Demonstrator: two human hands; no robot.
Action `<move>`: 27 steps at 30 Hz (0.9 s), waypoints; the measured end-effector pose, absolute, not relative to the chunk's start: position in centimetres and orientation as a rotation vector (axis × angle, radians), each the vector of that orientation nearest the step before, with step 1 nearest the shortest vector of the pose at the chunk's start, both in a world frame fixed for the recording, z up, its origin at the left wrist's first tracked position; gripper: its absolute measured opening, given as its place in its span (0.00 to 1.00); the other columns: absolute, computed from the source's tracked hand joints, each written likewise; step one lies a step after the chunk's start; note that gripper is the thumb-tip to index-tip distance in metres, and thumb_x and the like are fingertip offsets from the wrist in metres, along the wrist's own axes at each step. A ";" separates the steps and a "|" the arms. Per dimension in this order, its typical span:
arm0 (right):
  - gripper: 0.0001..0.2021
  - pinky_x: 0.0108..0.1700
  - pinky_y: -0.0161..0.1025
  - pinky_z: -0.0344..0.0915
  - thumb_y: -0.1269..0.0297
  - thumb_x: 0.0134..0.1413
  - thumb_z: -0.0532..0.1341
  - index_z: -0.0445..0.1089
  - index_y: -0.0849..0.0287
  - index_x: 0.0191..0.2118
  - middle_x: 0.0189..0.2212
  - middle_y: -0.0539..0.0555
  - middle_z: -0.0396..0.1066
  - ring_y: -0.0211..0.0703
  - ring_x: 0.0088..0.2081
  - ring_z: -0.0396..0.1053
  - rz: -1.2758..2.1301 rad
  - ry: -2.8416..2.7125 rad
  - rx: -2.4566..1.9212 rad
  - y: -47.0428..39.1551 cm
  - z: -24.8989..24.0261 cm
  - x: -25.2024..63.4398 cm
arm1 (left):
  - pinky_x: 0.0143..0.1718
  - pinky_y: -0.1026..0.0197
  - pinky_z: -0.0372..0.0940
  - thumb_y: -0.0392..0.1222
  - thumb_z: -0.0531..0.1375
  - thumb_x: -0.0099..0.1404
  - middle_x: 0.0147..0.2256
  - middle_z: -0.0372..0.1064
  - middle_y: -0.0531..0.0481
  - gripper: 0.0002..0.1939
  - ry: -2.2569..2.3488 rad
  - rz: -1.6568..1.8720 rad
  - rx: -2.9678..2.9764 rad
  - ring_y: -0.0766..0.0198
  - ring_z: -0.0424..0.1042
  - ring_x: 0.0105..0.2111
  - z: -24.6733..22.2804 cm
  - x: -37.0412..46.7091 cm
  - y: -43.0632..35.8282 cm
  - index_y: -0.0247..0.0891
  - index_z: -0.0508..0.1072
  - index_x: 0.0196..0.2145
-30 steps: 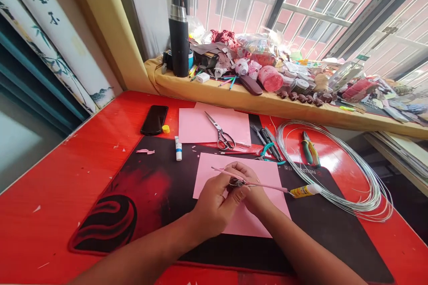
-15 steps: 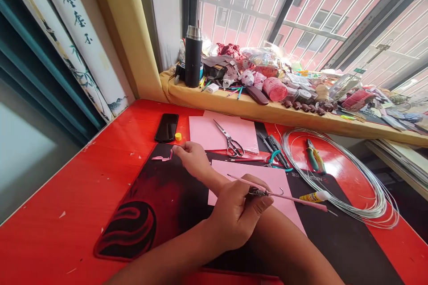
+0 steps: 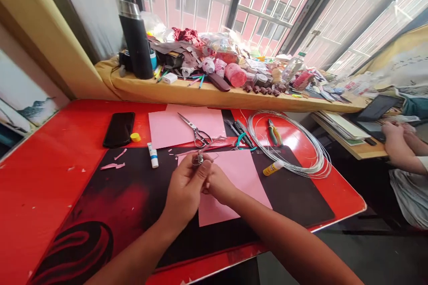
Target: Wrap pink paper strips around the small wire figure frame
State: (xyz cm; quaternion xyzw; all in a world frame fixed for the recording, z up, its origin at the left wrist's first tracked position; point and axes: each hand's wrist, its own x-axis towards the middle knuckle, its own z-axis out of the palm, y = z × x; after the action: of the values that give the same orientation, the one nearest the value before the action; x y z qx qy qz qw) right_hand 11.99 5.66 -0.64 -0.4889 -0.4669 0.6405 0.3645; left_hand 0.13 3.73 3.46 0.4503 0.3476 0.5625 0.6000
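My left hand [image 3: 182, 187] pinches a thin wire piece wrapped in pink paper, with a silvery twisted middle [image 3: 200, 159], between thumb and fingers. My right hand [image 3: 220, 183] is closed against it just to the right, its fingertips partly hidden behind my left thumb; they seem to grip the same piece. Both hands hover over a pink paper sheet [image 3: 234, 205] on the black desk mat [image 3: 290, 205]. Off to the left lie torn pink paper strips [image 3: 113, 166]. A small white and blue tube [image 3: 153, 156] lies between them and my hands.
Scissors [image 3: 195, 130] rest on more pink paper [image 3: 163, 129]. Right of them are teal-handled pliers [image 3: 240, 140], a wire coil [image 3: 321, 160], pliers [image 3: 274, 133] and a glue stick [image 3: 272, 168]. A phone [image 3: 119, 129] and yellow cap [image 3: 135, 137] lie left. Another person's hands [image 3: 394, 131] appear far right.
My right hand has come back from the paper strips at the left to meet my left hand at the wire piece. The strip it held now lies on the mat. The view has turned right.
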 end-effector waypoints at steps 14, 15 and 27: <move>0.19 0.23 0.34 0.43 0.47 0.57 0.69 0.68 0.58 0.35 0.18 0.41 0.57 0.32 0.19 0.49 1.527 -0.954 -1.213 3.0 -0.9 19.5 | 0.26 0.63 0.57 0.61 0.63 0.70 0.24 0.61 0.58 0.21 0.910 0.982 1.223 0.67 0.60 0.24 -0.8 1.6 5.6 0.39 0.73 0.40; 0.19 0.23 0.35 0.43 0.46 0.57 0.69 0.68 0.57 0.36 0.18 0.41 0.57 0.32 0.19 0.50 1.522 -0.949 -1.208 3.2 -0.9 19.4 | 0.26 0.63 0.57 0.61 0.63 0.70 0.24 0.61 0.58 0.21 0.923 0.974 1.234 0.67 0.60 0.24 -0.9 1.6 5.6 0.39 0.73 0.40; 0.19 0.23 0.35 0.46 0.47 0.51 0.72 0.68 0.57 0.32 0.18 0.41 0.57 0.33 0.20 0.50 1.510 -1.103 -1.215 7.5 -0.2 17.6 | 0.35 0.60 0.66 0.58 0.65 0.67 0.33 0.73 0.51 0.19 1.161 0.965 1.382 0.62 0.71 0.33 -1.5 -0.3 7.6 0.39 0.75 0.44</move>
State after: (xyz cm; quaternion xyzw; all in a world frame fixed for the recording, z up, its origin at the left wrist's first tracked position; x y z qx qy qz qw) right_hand 17.55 7.45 -0.24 -0.4892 -0.4442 0.6080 0.4402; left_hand -0.32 7.56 -1.50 0.5765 0.4843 0.4026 0.5206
